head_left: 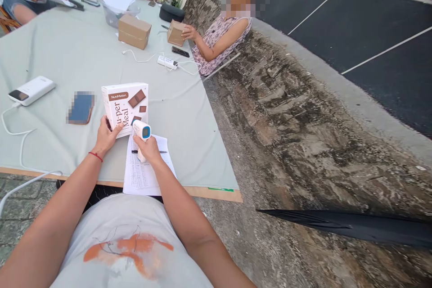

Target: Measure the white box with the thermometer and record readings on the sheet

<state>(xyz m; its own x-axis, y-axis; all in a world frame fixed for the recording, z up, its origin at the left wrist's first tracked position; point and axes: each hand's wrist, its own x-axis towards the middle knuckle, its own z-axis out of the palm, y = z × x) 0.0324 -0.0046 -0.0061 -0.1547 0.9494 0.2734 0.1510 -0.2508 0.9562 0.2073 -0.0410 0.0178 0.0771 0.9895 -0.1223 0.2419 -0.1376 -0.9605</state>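
A white meal box (pixel 125 99) with brown lettering and pictures of chocolate pieces stands upright, tilted a little, in my left hand (pixel 107 134). The fingers of that hand wrap round the box's lower left side, partly hidden behind it. My right hand (pixel 147 147) is closed round the handle of a white infrared thermometer (pixel 141 129) with a blue-rimmed screen facing me. The thermometer's front end is close to the box; whether they touch I cannot tell. Below lie printed sheets (pixel 141 180) with a dark pen (pixel 162 151) across them, partly covered by my right hand.
On the cloth-covered table (pixel 189 144) are a white power bank (pixel 32 90) with a cable, a blurred blue item (pixel 81 108), a cardboard box (pixel 134 31) and a plastic bin (pixel 113 15). At right, a person's hand (pixel 190 33) holds another carton (pixel 176 33). Two more people sit beyond.
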